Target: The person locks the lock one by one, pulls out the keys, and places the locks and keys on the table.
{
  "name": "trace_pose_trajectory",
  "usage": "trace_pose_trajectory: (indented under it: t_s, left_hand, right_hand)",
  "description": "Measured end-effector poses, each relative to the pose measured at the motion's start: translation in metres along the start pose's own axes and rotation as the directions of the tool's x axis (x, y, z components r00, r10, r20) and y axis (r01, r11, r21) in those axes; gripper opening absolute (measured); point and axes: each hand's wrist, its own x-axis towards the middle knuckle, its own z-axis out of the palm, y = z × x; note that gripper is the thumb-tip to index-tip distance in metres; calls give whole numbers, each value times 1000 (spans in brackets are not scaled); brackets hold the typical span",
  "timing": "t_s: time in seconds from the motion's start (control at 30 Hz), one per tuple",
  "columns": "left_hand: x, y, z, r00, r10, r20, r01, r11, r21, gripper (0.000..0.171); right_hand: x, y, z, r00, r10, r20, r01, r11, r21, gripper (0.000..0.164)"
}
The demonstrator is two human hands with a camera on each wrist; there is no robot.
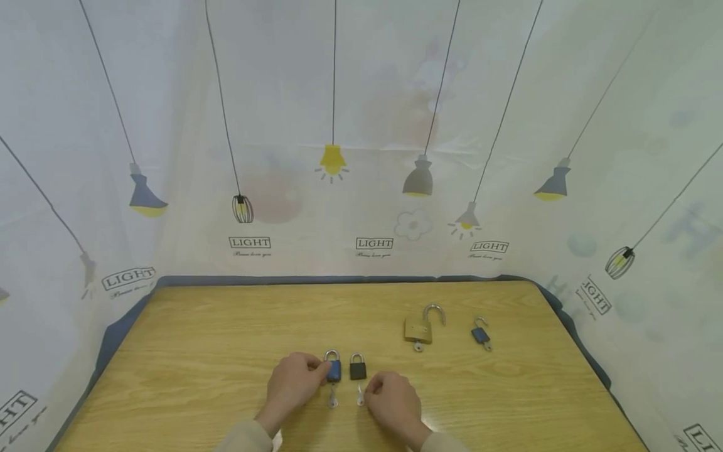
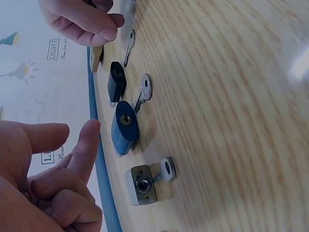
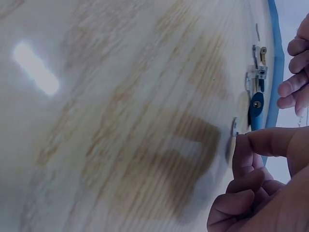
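A blue padlock (image 1: 334, 370) and a black padlock (image 1: 358, 370) lie side by side with their shackles closed. Below the blue one is a silver key (image 1: 333, 398); below the black one, a second key (image 1: 360, 397). My left hand (image 1: 295, 382) is at the blue padlock's left side; in the left wrist view its thumb and index finger stand apart, with nothing between them. My right hand (image 1: 395, 402) has its fingertips right beside the second key, whose bow shows uncovered in the left wrist view. A metal-faced padlock (image 2: 142, 186) with its key (image 2: 167, 169) is hidden behind my left hand in the head view.
Farther back on the wooden table (image 1: 214, 326) lies a large brass padlock (image 1: 417, 331), shackle swung open, a key at its base. To its right is a small blue padlock (image 1: 481, 335), also open with a key. A lamp-printed curtain (image 1: 294, 94) surrounds the table.
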Motion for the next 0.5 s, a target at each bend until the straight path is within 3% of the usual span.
trace_pose_trajectory:
  t_s: [0.27,0.5]
  left_hand:
    - [2,4,3,999,45,-11,-45,999,20,24]
    - [4,16,8,995,98,-18,-98,995,21,25]
  right_hand:
    - [-3,4,-14,999,-42,11,42,999,32,9]
    - [-5,14,-29,998,-53,-19,54,998,22,8]
